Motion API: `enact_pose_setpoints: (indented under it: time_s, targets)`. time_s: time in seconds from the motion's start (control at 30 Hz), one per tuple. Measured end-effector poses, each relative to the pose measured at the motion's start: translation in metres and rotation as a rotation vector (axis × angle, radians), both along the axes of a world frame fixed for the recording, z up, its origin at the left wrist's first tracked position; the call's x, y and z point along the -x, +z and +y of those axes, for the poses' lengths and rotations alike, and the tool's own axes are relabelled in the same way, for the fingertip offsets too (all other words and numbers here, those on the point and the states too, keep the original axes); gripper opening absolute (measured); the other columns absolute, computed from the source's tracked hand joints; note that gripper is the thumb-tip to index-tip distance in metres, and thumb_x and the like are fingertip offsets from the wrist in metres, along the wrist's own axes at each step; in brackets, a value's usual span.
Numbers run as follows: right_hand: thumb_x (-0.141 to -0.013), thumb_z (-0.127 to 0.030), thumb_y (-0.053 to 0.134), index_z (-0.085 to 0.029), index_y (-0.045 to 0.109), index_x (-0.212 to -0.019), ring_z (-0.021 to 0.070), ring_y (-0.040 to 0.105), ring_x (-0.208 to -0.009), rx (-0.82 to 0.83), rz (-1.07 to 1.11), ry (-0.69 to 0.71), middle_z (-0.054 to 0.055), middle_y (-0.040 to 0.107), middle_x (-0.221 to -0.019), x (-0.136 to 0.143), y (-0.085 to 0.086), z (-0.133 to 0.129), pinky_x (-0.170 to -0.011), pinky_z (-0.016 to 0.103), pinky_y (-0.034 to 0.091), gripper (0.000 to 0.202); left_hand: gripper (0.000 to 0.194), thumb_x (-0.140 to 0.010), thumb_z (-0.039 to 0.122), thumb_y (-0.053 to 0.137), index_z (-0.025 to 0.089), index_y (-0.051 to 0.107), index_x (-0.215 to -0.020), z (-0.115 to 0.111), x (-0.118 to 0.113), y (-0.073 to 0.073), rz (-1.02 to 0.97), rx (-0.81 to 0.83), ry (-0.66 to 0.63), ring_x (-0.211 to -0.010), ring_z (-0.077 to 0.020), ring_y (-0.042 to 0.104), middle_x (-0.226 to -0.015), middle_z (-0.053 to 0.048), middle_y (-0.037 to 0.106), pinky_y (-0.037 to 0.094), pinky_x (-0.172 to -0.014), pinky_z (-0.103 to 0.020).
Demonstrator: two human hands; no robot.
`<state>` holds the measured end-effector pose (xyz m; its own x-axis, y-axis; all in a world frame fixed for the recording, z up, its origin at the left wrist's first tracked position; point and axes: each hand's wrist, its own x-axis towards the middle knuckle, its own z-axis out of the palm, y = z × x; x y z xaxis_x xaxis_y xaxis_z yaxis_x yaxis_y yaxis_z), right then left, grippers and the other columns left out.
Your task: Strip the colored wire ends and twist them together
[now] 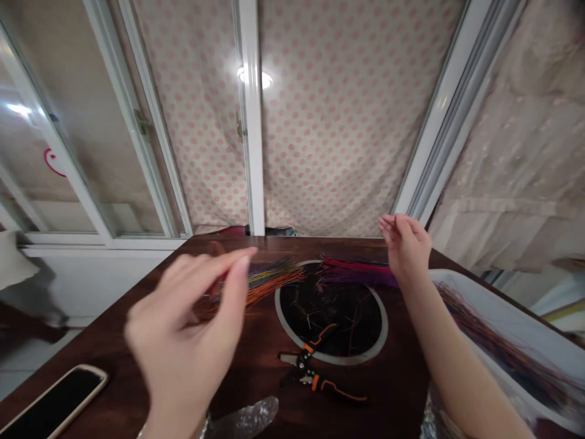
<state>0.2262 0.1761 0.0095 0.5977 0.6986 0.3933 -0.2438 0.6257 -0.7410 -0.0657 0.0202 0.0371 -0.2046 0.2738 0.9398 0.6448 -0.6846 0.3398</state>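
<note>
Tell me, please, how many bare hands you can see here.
2: the left hand, left of centre over the table; the right hand, right of centre near the white tray.

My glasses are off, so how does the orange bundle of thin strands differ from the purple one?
The orange bundle includes yellow strands; the purple bundle includes pink ones. The orange bundle slants in view; the purple bundle lies nearly level. Both lie on the dark wooden table.

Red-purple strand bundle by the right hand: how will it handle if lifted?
The red-purple bundle probably stays fairly straight, since it lies without obvious curls. It may shed pieces: its near-side ends splay and no tie shows. Likely light for its length, as each strand looks very thin.
</note>
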Motion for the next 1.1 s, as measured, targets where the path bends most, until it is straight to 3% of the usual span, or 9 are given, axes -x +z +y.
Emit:
enact_pose_setpoints:
  time_s: [0.1,0.2,0.27,0.4,0.53,0.77,0.97,1.1]
  targets:
    - [-0.071,-0.047,0.083,-0.022,0.064,-0.084,0.0055,0.053,-0.048,-0.084,-0.048,0.095,-0.008,0.058,-0.061,0.007,-0.002,-0.027,-0.051,0.019,0.049,0.034,0.012,-0.086,0.013,0.068,0.02,0.077,-0.086,0.008,-0.018,0.0,0.155,0.104,-0.075,-0.055,-0.0083,0.054,-0.066,0.004,0.069,0.046,-0.059,-0.023]
    - [-0.074,-0.047,0.08,-0.022,0.069,-0.087,0.0027,0.031,-0.038,-0.123,-0.12,0.183,-0.01,0.044,-0.054,0.018,-0.002,-0.048,-0.038,0.017,0.028,0.03,0.014,-0.087,0.012,0.064,0.017,0.077,-0.084,0.01,-0.031,-0.001,0.179,0.232,-0.168,-0.048,-0.0071,0.054,-0.057,0.005,0.065,0.044,-0.051,-0.019]
    - [-0.076,-0.043,0.079,-0.021,0.074,-0.088,0.0028,0.03,-0.04,-0.117,-0.171,0.244,-0.008,0.045,-0.056,0.025,0.0,-0.059,-0.036,0.018,0.022,0.026,0.016,-0.087,0.013,0.062,0.016,0.076,-0.081,0.011,-0.036,-0.003,0.168,0.292,-0.212,-0.045,-0.0064,0.054,-0.052,0.005,0.063,0.043,-0.047,-0.016]
    - [-0.078,-0.033,0.079,-0.022,0.08,-0.092,0.0039,0.04,-0.044,-0.098,-0.297,0.375,-0.002,0.057,-0.064,0.034,0.003,-0.085,-0.039,0.018,0.029,0.018,0.026,-0.087,0.016,0.059,0.016,0.067,-0.061,0.016,-0.045,-0.006,0.101,0.457,-0.27,-0.04,-0.0053,0.051,-0.048,0.005,0.06,0.039,-0.043,-0.014]
    - [-0.087,-0.024,0.073,-0.028,0.078,-0.105,0.0066,0.055,-0.044,-0.128,-0.49,0.534,0.001,0.074,-0.071,0.042,0.006,-0.114,-0.042,0.019,0.043,0.019,0.029,-0.087,0.025,0.059,0.017,0.059,-0.059,0.019,-0.055,-0.008,-0.065,0.628,-0.404,-0.032,-0.0039,0.041,-0.048,0.004,0.061,0.033,-0.035,-0.015]
    - [-0.075,-0.024,0.082,-0.019,0.076,-0.101,0.0083,0.053,-0.036,0.126,-0.475,0.827,0.004,0.076,-0.063,0.056,0.013,-0.129,-0.034,0.017,0.041,0.028,0.018,-0.078,0.021,0.064,0.017,0.066,-0.061,0.01,-0.063,-0.008,-0.165,0.746,-0.565,-0.028,-0.0039,0.044,-0.05,0.003,0.067,0.032,-0.03,-0.011]
    - [-0.077,-0.022,0.078,-0.02,0.081,-0.084,0.0054,0.05,-0.036,0.082,-0.47,0.873,0.006,0.076,-0.066,0.061,0.008,-0.123,-0.035,0.016,0.039,0.008,0.018,-0.076,0.012,0.066,0.019,0.073,-0.06,0.01,-0.061,-0.008,-0.131,0.721,-0.568,-0.029,-0.0034,0.048,-0.045,0.004,0.065,0.034,-0.033,-0.008]
    - [-0.078,-0.018,0.077,-0.022,0.082,-0.084,0.0051,0.051,-0.037,0.053,-0.474,0.858,0.004,0.076,-0.066,0.061,0.006,-0.123,-0.036,0.015,0.04,0.009,0.021,-0.074,0.008,0.065,0.02,0.074,-0.059,0.009,-0.061,-0.007,-0.136,0.694,-0.595,-0.029,-0.003,0.048,-0.046,0.005,0.066,0.035,-0.033,-0.007]
